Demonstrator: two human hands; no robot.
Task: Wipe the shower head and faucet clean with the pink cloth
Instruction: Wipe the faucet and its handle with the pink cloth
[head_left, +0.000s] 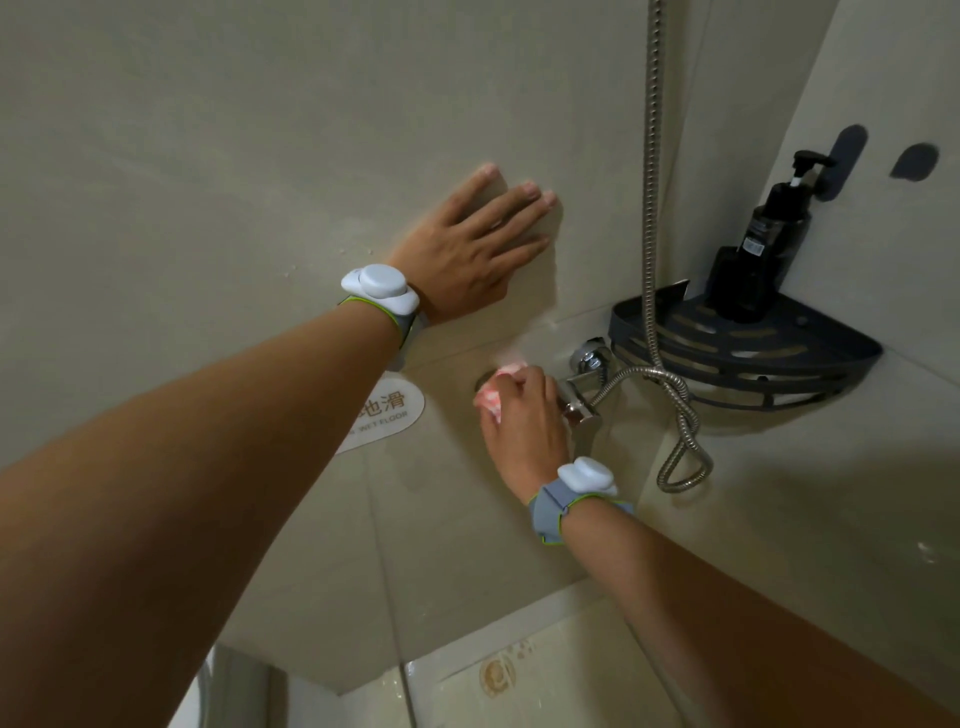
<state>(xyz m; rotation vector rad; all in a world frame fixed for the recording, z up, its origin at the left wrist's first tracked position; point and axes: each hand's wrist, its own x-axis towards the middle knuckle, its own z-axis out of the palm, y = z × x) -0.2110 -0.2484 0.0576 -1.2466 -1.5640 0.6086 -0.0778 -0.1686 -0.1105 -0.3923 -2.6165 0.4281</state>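
My right hand (524, 421) is closed around the pink cloth (492, 397) and presses it against the left part of the chrome faucet (584, 387) on the beige tiled wall. Only the faucet's right end and handle show past my fingers. My left hand (470, 249) lies flat on the wall above, fingers spread, holding nothing. A metal shower hose (652, 182) runs down from the top edge and loops under the faucet. The shower head itself is out of view.
A black corner shelf (748, 353) sits right of the faucet with a black pump bottle (769, 234) on it. Two dark hooks (917, 161) are stuck to the right wall. A white wet-floor sticker (387, 410) is left of the faucet. The floor tile (519, 675) shows below.
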